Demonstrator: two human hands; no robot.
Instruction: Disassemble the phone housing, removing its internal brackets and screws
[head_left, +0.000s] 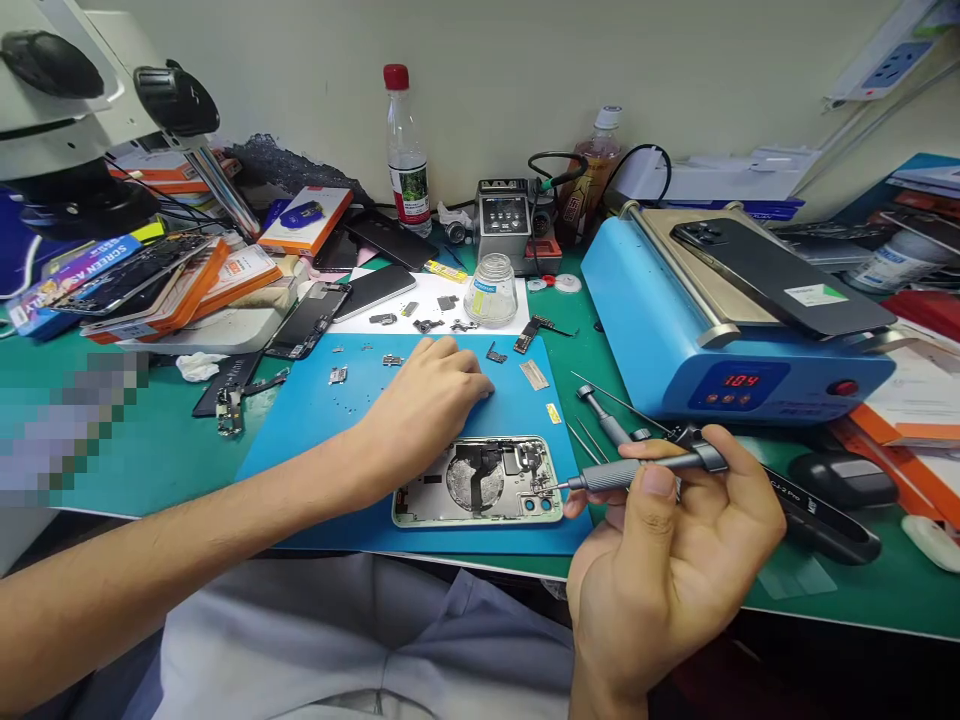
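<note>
An opened phone housing point(480, 482) lies on a blue work mat point(315, 440), its inner parts showing. My left hand point(427, 400) rests palm down on the mat just behind the housing, fingers curled toward small parts. My right hand point(667, 560) grips a grey precision screwdriver point(637, 470) lying sideways, its tip at the housing's right end near the camera holes.
A blue heating machine point(720, 340) with a red "104" display carries a dark phone back at right. Tweezers and drivers point(607, 415) lie beside the mat. Small parts, a glass jar point(491, 290), bottles, a solder station and phone screens crowd the back. Microscope at upper left.
</note>
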